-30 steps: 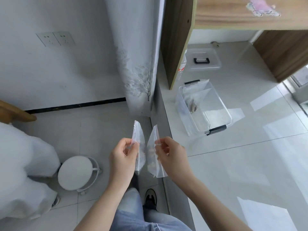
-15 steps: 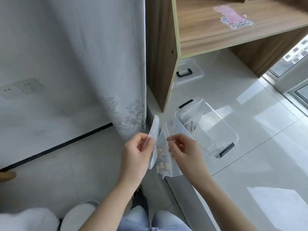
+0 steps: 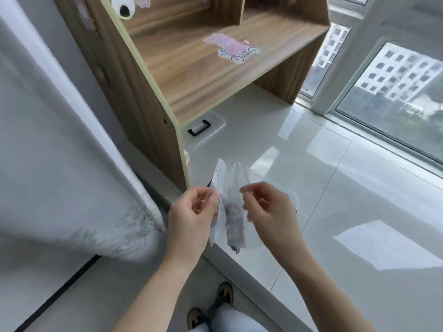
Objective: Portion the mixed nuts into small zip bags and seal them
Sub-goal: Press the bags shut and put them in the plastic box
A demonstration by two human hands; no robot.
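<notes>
My left hand (image 3: 191,213) pinches a clear zip bag (image 3: 217,188) by its upper edge; its contents are hidden. My right hand (image 3: 268,207) pinches a second clear zip bag (image 3: 236,219) with a red strip at its top and mixed nuts in its lower half. Both bags hang upright, side by side, between my hands, over the edge of a white tiled ledge (image 3: 335,212). Behind my right hand lies a clear plastic box (image 3: 275,182), mostly hidden.
A wooden shelf unit (image 3: 191,68) with stickers stands on the ledge at the back, a clear lid with a black handle (image 3: 203,128) beneath it. A grey curtain (image 3: 60,176) hangs at the left. A window (image 3: 395,92) is at the right. My feet are below.
The view has swung up and to the right, showing more shelf and the window. My hands with both bags have moved closer to the plastic box and now cover most of it.
</notes>
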